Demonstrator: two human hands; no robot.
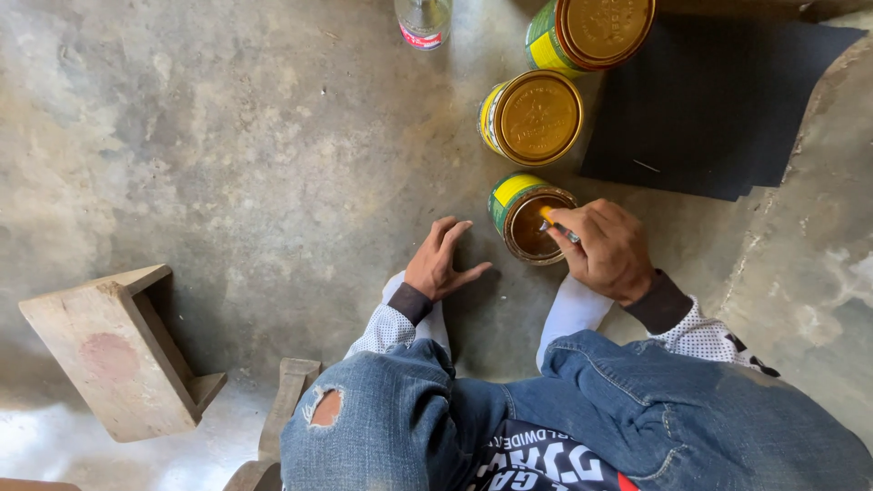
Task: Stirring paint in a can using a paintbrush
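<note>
1. Right hand (pixel 607 247): closed around a slim tool (pixel 556 225) with a yellow tip, held low over the open tin (pixel 530 218); tip at the near rim, just above the brown liquid inside (whether dipped or only touching cannot be told).
2. Left hand (pixel 441 262): open, fingers spread, palm down on the concrete floor (pixel 255 145) just left of the open tin; holding nothing, braced for balance.
3. Best handled with a steady wrist and the tool kept inside the rim, so that nothing drips down the green and yellow side; worth bringing the free hand onto the tin wall, since an unheld tin could tip or slide under a sideways push.
4. Beyond the open tin: two closed tins, the nearer one (pixel 532 116) just behind, the farther one (pixel 591 33) at the top edge, both with gold lids in place.
5. Right of them: dark sheet (pixel 718 100) flat on the floor. Top edge: base of a clear bottle (pixel 423 20).
6. Far left: small wooden stool (pixel 123 350) tipped on its side, well apart from the tins.
7. Floor: bare grey concrete, stained and patchy, brightly lit at lower left.
</note>
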